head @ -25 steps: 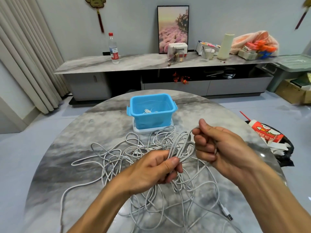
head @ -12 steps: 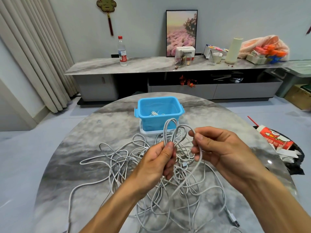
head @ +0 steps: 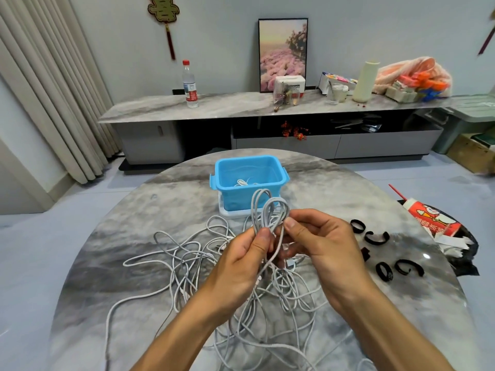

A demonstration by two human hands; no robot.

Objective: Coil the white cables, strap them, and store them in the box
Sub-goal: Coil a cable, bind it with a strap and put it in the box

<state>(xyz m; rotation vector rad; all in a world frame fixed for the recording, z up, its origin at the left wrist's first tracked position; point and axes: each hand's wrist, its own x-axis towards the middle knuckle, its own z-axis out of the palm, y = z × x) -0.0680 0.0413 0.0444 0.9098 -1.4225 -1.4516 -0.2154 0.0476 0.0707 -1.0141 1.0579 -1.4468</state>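
Note:
My left hand (head: 245, 261) grips a bunch of white cable loops (head: 265, 210) that stand up above its thumb. My right hand (head: 318, 243) pinches the same loops from the right, thumb beside the left thumb. Below both hands a tangle of white cables (head: 187, 266) spreads over the round marble table (head: 112, 236). The blue box (head: 249, 180) stands open on its white lid just beyond the hands, with a white cable lying inside. Several black straps (head: 376, 238) lie on the table to the right of my right hand.
A red-and-white carton on a black bag (head: 434, 223) sits at the table's right edge. Beyond the table runs a long marble sideboard (head: 241, 105) with a water bottle (head: 189, 85), a framed picture and clutter. Curtains hang at the left.
The loops have been turned upright and gathered above my left thumb. My right hand has come in close against the left. The view has shifted and the black straps have come into sight.

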